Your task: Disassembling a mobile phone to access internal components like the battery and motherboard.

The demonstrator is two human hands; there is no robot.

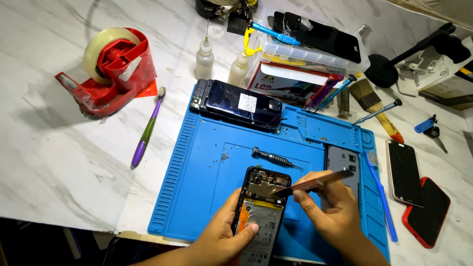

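An opened phone [261, 212] with its back cover off lies on the blue repair mat [202, 187], its battery and circuit board showing. My left hand [224, 236] grips the phone's lower part, with the thumb resting on the battery. My right hand [330, 212] holds metal tweezers [315, 182], and their tip touches the board near the phone's top. A small screwdriver [271, 157] lies on the mat just above the phone. A grey back cover [342, 162] rests at the mat's right side.
Another dark phone [239, 104] lies at the mat's top edge. A red tape dispenser [111, 69] and a purple toothbrush [147, 129] are on the left. Two squeeze bottles [204, 58], a clear parts box [310, 49], a paintbrush [377, 108], a blue brush [380, 192] and two phones [416, 192] are at the back and right.
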